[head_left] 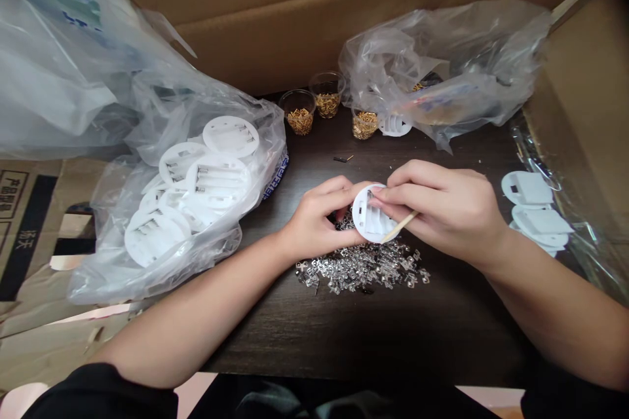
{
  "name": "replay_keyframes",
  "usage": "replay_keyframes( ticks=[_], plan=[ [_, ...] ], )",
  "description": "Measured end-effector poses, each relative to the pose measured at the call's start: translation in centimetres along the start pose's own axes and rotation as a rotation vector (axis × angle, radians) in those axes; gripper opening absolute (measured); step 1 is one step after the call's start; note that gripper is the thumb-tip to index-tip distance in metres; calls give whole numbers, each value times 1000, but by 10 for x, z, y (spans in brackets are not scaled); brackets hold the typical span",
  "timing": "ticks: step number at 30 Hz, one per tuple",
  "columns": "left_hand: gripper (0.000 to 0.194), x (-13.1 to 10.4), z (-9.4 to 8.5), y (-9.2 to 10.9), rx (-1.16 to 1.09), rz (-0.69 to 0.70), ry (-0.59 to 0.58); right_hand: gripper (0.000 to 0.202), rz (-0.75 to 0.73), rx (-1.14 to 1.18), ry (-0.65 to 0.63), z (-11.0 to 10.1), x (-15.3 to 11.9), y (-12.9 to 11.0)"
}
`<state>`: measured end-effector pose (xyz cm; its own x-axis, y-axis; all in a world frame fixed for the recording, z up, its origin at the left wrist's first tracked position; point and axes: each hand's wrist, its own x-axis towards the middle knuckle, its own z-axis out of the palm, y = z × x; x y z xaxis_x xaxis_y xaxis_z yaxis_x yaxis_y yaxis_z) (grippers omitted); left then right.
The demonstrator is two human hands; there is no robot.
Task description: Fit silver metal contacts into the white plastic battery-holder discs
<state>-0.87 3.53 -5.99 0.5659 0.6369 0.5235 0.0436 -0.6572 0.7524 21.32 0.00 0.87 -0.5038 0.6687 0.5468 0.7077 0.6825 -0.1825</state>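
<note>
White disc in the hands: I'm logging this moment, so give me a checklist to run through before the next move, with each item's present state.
1. White disc steadied: ok, the left hand grips it at its left edge.
2. Right hand at the disc: ok, its fingertips are at the upper part.
3. Fit of anything under those fingertips: cannot tell, they cover the spot.
4. Wooden stick off the disc: cannot tell, its tip overlaps the lower edge in view, but contact is unclear.
5. Loose metal pieces within reach: ok, heaped just below the hands.
6. Stacked white pieces apart from the right hand: ok, farther to the right.
</note>
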Motion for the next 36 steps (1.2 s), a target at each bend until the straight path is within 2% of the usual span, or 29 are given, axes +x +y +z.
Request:
replay_keyframes(
  ticks=[3,8,17,28,36],
  plan=[
    [62,1,0,1,-7,6,-8,18,-1,14,-30,0,0,1],
    [58,1,-1,1,-21,19,-19,4,44,129,9,0,0,-1],
    [60,1,-1,0,-32,30,-11,5,76,202,53,2,3,-4],
    [61,2,-1,1,-35,28,-7,4,-16,28,20,-3,2,-5],
    [60,1,0,0,-12,18,8,7,-22,-60,-26,-3,0,-4]
  ],
)
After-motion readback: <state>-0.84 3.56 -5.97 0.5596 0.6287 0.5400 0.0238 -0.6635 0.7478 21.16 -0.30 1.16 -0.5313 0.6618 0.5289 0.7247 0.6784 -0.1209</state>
